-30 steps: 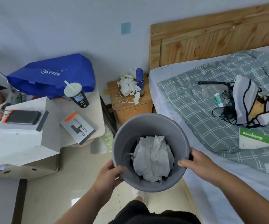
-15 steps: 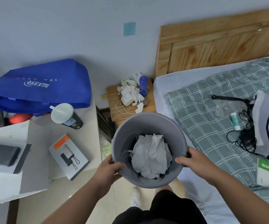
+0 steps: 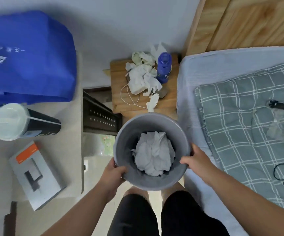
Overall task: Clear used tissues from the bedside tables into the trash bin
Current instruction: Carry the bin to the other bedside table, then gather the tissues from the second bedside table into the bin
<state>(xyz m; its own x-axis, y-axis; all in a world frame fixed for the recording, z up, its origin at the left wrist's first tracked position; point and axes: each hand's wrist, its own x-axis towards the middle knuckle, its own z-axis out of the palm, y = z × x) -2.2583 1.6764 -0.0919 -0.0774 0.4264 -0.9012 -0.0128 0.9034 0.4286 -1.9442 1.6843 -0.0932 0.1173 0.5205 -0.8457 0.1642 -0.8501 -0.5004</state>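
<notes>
A person holds a grey trash bin [image 3: 129,133] in front of their legs with both hands. The left hand [image 3: 114,172] grips the near-left part of the rim, thumb hooked over the edge and the fingers underneath. The right hand [image 3: 197,160] grips the right side of the rim the same way, thumb inside the bin. A wad of crumpled white tissues [image 3: 155,154] lies in the bottom of the bin.

Just beyond the bin stands a small wooden bedside counter [image 3: 119,86]. A heap of used tissues [image 3: 143,75] covers its middle and back, with one strip [image 3: 152,102] hanging near the front edge. A blue bottle [image 3: 163,67] stands upright just beside the heap on its right, and a thin white cord [image 3: 129,97] loops across the wood in front.

To the right is a bed [image 3: 189,86] with a grey checked blanket [image 3: 240,116] and a wooden headboard [image 3: 240,23]. To the left, a pale counter [image 3: 69,150] carries a blue bag [image 3: 27,57], a black cup [image 3: 42,125] with a white lid and straw, and a grey box [image 3: 35,172] with an orange stripe.
</notes>
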